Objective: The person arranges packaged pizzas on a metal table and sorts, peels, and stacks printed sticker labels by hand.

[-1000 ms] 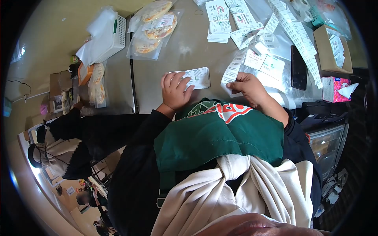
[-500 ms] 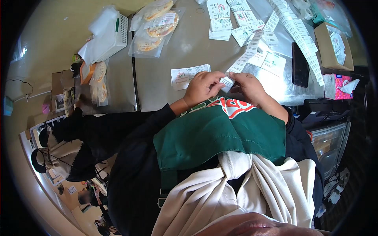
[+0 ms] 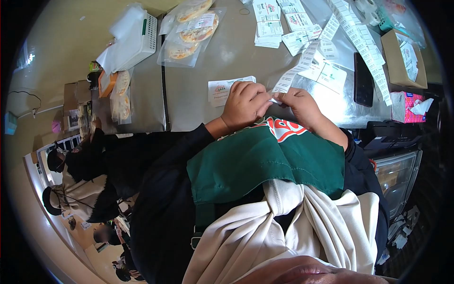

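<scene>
Both hands meet over the near edge of the metal table [image 3: 203,113], just above the green apron. My left hand [image 3: 243,105] is closed, its thumb and fingertips pinching the end of a printed label strip [image 3: 302,61]. Pressed close on the other side, my right hand [image 3: 302,106] pinches the same strip end. The strip runs up and to the right from my fingers across the table. A printed card [image 3: 222,87] lies flat beside my left hand, partly covered by it. What the fingertips hold is mostly hidden.
Stacks of printed cards [image 3: 268,23] lie at the back. A phone [image 3: 362,78], a cardboard box [image 3: 387,61] and a tissue box [image 3: 401,106] are at the right. Bagged pizzas [image 3: 198,33] and a white basket [image 3: 149,38] are at the back left. Other people stand at far left.
My left fingers have curled further over the strip's end, and its small white piece now shows less between my hands. The whole view has shifted slightly.
</scene>
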Motion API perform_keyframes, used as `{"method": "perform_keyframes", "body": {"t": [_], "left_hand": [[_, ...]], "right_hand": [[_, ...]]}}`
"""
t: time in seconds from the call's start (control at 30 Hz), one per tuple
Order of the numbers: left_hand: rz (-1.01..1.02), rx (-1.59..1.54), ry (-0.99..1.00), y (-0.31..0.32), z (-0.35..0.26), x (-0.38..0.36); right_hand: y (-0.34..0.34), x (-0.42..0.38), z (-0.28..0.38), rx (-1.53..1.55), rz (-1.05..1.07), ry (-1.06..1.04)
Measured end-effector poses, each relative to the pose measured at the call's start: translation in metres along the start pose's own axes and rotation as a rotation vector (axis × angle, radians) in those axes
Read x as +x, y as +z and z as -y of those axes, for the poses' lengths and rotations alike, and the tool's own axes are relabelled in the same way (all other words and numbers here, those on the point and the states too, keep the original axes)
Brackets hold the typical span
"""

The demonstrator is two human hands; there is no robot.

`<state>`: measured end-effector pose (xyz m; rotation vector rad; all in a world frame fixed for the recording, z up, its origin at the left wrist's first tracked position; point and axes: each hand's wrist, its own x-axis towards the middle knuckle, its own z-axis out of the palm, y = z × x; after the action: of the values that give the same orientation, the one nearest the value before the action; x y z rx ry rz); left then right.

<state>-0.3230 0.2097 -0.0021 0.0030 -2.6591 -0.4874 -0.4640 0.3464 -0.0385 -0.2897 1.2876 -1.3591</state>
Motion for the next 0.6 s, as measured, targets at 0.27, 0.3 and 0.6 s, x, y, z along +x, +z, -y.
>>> {"method": "perform_keyframes", "body": {"t": [0.27,0.3,0.6], "left_hand": [[-0.067,0.132,0.201,-0.010,-0.003,0.001],[-0.039,0.083,0.160,-0.011,-0.002,0.002],[-0.001,-0.792,-1.150,-0.026,0.070,-0.037]], "right_hand": [[0.006,-0.001,0.004,0.175,-0.048,0.120],[0.007,-0.003,0.006,0.193,-0.051,0.134],[-0.002,-0.003,0.007,0.261,-0.199,0.128]]}}
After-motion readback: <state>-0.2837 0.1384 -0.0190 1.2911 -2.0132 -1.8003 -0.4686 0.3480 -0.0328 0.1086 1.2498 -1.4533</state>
